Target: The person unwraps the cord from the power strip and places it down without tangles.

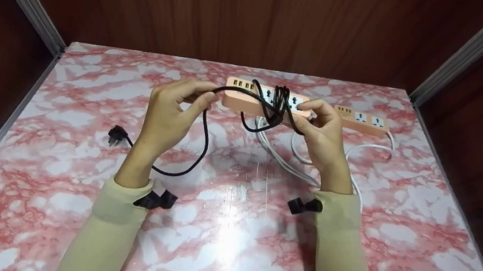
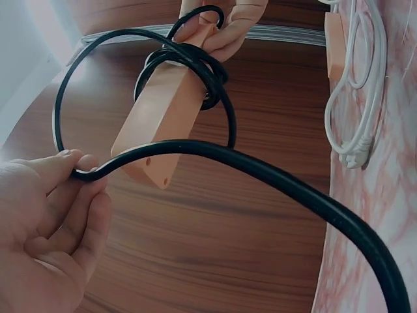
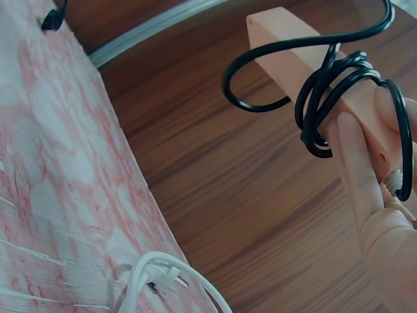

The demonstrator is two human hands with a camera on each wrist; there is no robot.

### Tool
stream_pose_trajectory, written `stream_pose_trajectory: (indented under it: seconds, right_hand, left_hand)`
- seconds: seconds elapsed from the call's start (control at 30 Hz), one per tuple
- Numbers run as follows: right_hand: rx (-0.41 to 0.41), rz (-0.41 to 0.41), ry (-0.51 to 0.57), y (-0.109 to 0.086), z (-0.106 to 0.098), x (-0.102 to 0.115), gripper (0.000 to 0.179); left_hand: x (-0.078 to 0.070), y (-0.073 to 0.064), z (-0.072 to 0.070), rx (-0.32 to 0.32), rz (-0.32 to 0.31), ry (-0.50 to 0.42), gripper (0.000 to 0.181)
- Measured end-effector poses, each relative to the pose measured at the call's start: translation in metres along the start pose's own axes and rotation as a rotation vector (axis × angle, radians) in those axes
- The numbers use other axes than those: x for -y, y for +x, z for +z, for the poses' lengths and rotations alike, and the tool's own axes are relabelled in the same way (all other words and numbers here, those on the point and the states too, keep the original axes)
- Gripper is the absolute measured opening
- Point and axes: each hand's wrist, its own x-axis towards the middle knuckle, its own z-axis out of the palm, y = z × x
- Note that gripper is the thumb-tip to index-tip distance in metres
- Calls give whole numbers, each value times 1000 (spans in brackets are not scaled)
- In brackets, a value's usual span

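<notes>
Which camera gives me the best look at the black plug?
The head view: the black plug shows whole, pins visible. The right wrist view has it small and dark near the top left corner; the left wrist view misses it.

Legible text: none in any of your three views. On the peach power strip you hold, any print is too small for you to read; likewise on the second strip lying beyond. Black plug, white plug: no marking you can make out.
</notes>
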Motion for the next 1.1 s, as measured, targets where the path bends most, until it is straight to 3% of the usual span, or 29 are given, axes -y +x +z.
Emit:
stream_pose_trajectory:
  seconds: [0.33,0.83,1.1]
  right_hand:
    - [-12,-3,20,0,-1,2,24]
    - [-37,-16,41,1,-3,2,19]
    - [-51,-24,79,1,-2,5,18]
  left_hand:
    - [-2,-2,-7,126,36,-16,19]
    - [1,-2,-13,280,144,-47,17]
    - [9,-3,-16,391,125,-61,18]
